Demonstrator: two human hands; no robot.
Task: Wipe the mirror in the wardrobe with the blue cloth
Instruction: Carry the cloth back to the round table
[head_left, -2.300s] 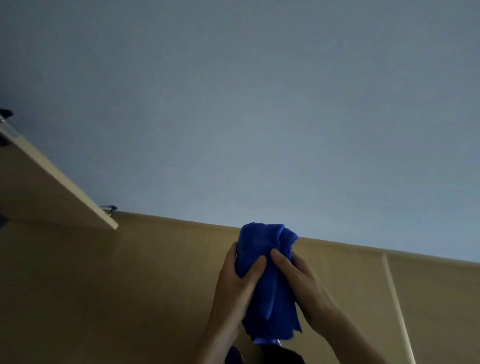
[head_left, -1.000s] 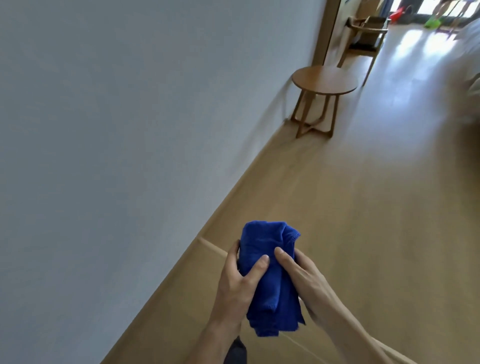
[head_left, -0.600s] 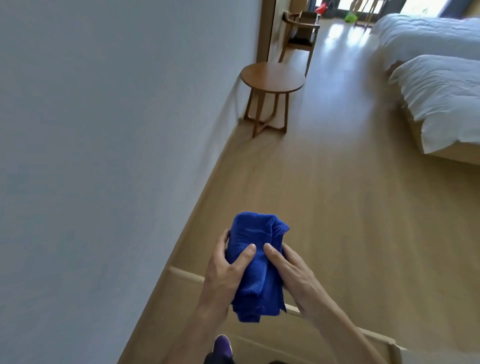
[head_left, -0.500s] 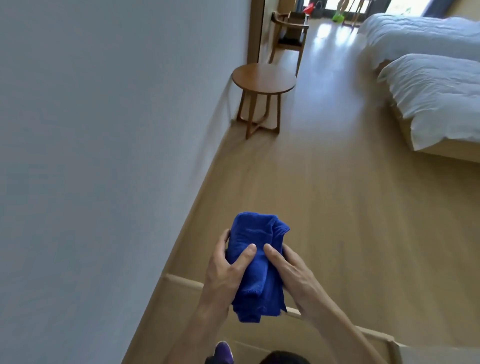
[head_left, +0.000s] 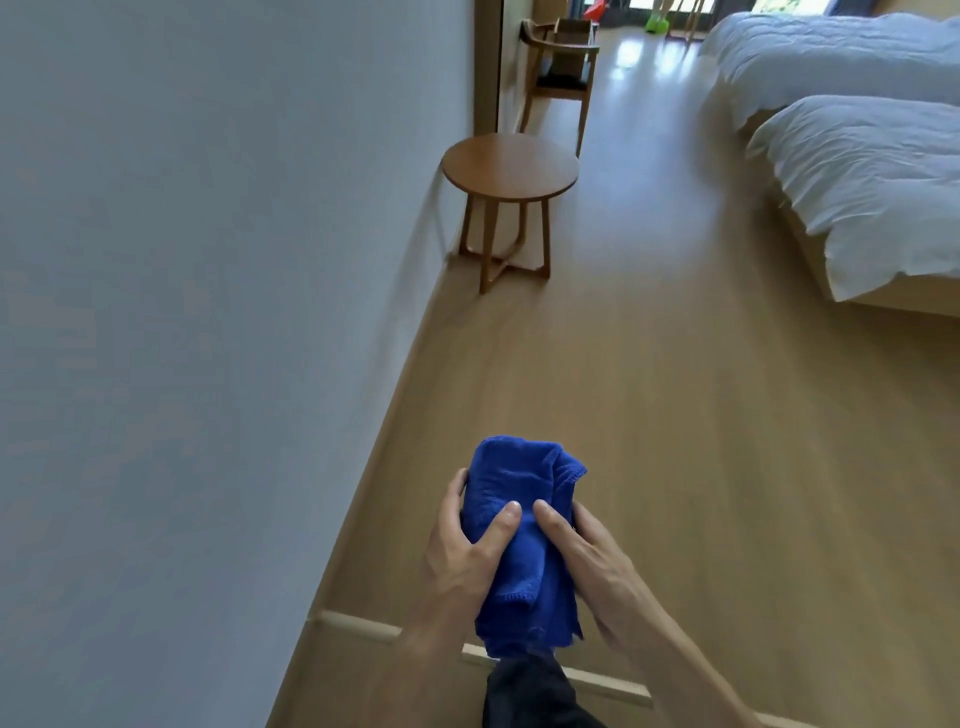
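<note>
Both grips are closed on the soft, bunched blue cloth. The left hand curls round its left side with the thumb laid across the front. The right hand pinches the right side, its thumb lying beside the other. The cloth hangs in the air above the floor, well apart from the round brown wooden side table and on the nearer side of it.

The task looks barely started. The cloth is in hand, but no mirror and no wardrobe can be made out, and the view faces down the room. Finding the wardrobe, reaching the mirror and all the wiping seem to remain.

The cloth has a short looped pile, like microfibre, with a stitched hem showing at its upper right fold. It is gathered into a thick wad with a limp tail below the hands, so it should flatten readily against glass.

The side table has a smooth, flat top on slanted legs braced by a cross at the base. Left of it rises a matt grey-blue wall. Under it runs a pale wood-plank floor with a soft sheen. Beyond it stands a wooden armchair with a dark seat. To its right lie two beds under creased white duvets. Nearer than the table, below the hands, a pale wooden strip crosses the floor, and I cannot tell what it belongs to.
</note>
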